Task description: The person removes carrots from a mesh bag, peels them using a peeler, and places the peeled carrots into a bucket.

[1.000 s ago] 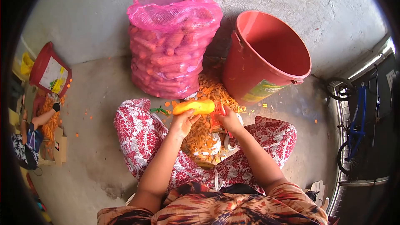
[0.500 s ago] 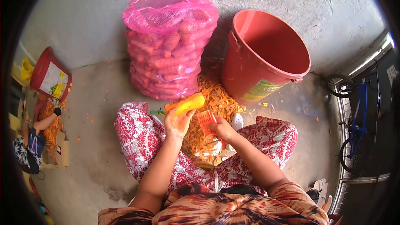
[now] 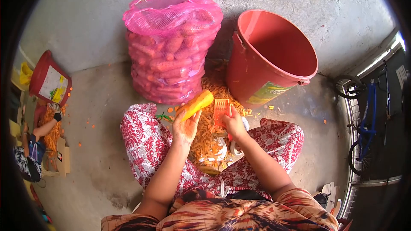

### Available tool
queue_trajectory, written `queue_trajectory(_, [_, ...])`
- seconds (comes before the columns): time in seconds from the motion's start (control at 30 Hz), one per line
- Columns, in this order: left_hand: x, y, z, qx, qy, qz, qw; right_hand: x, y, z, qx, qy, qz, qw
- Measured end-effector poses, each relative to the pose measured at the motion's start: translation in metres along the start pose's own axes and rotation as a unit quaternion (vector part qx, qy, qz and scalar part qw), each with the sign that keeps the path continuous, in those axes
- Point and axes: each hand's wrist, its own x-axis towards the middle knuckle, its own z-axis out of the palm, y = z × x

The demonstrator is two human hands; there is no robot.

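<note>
A peeled, yellow-orange carrot lies tilted in my left hand, whose fingers are wrapped round its lower end. My right hand grips an orange, flat slotted peeler, held upright just right of the carrot and apart from it. Beneath both hands a heap of orange peelings covers the floor between my legs. Behind the carrot stands a pink mesh sack full of unpeeled carrots.
A tall red bucket stands by the wall, right of the sack. At far left, another person's arm reaches over more peelings, near a second red bucket. A blue bicycle leans at the right. Small orange scraps dot the floor.
My right hand has moved slightly right and turned the peeler more upright, away from the carrot. The carrot has shifted a little up and right in my left hand.
</note>
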Motion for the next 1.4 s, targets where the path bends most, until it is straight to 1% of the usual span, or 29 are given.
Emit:
queue_trajectory(0.1, [0.0,0.005,0.003,-0.006,-0.006,-0.016,1.0,-0.009,-0.016,0.002,-0.168,-0.026,0.046,0.984])
queue_trajectory(0.17, [-0.001,0.008,0.007,-0.021,-0.007,-0.041,0.999,-0.013,-0.015,0.007,-0.236,-0.037,-0.015,0.971])
queue_trajectory(0.23, [0.003,0.009,0.002,-0.024,-0.076,-0.043,0.996,-0.011,-0.004,0.007,-0.287,-0.035,-0.068,0.955])
queue_trajectory(0.27, [0.004,0.008,-0.001,-0.026,-0.11,-0.044,0.993,-0.01,-0.002,0.006,-0.27,-0.036,-0.062,0.96])
queue_trajectory(0.33, [0.003,0.008,0.0,-0.045,-0.116,-0.046,0.991,-0.011,-0.007,0.006,-0.234,-0.039,-0.05,0.97])
queue_trajectory(0.43, [0.003,0.009,0.0,-0.057,-0.142,-0.047,0.987,-0.013,-0.018,0.006,-0.219,-0.074,-0.006,0.973])
queue_trajectory(0.47, [0.004,0.01,0.001,-0.058,-0.154,-0.048,0.985,-0.013,-0.015,0.005,-0.181,-0.092,-0.008,0.979])
queue_trajectory(0.53, [0.002,0.011,0.005,-0.05,-0.147,-0.044,0.987,-0.012,-0.009,0.006,-0.105,-0.128,-0.015,0.986])
queue_trajectory(0.63, [-0.004,0.014,0.021,-0.052,-0.127,-0.051,0.989,-0.014,-0.012,0.008,-0.066,-0.138,-0.013,0.988])
queue_trajectory(0.67, [-0.005,0.014,0.024,-0.055,-0.118,-0.056,0.99,-0.015,-0.016,0.01,-0.046,-0.141,0.001,0.989])
queue_trajectory(0.73, [-0.004,0.018,0.017,-0.051,-0.132,-0.071,0.987,-0.019,-0.023,0.012,-0.007,-0.144,0.029,0.989])
queue_trajectory(0.87, [-0.002,0.022,0.013,-0.035,-0.151,-0.075,0.985,-0.018,-0.018,0.01,-0.033,-0.152,0.021,0.988])
queue_trajectory(0.93, [-0.002,0.021,0.013,-0.052,-0.112,-0.062,0.99,-0.018,-0.016,0.009,-0.048,-0.156,0.017,0.986])
queue_trajectory(1.03, [0.002,0.02,0.008,-0.087,-0.043,-0.052,0.994,-0.021,-0.013,0.008,-0.125,-0.184,-0.039,0.974])
queue_trajectory(1.13, [0.002,0.019,0.003,-0.109,0.016,-0.033,0.993,-0.033,-0.027,0.017,-0.249,-0.159,-0.084,0.952])
queue_trajectory(1.27, [0.001,0.02,0.002,-0.116,0.077,-0.014,0.99,-0.029,-0.018,0.018,-0.288,-0.158,-0.071,0.942])
queue_trajectory(1.37, [-0.001,0.02,0.005,-0.111,0.1,-0.001,0.989,-0.032,-0.018,0.024,-0.354,-0.151,-0.088,0.919])
queue_trajectory(1.4, [0.0,0.02,0.003,-0.096,0.113,0.008,0.989,-0.035,-0.017,0.026,-0.35,-0.142,-0.102,0.92])
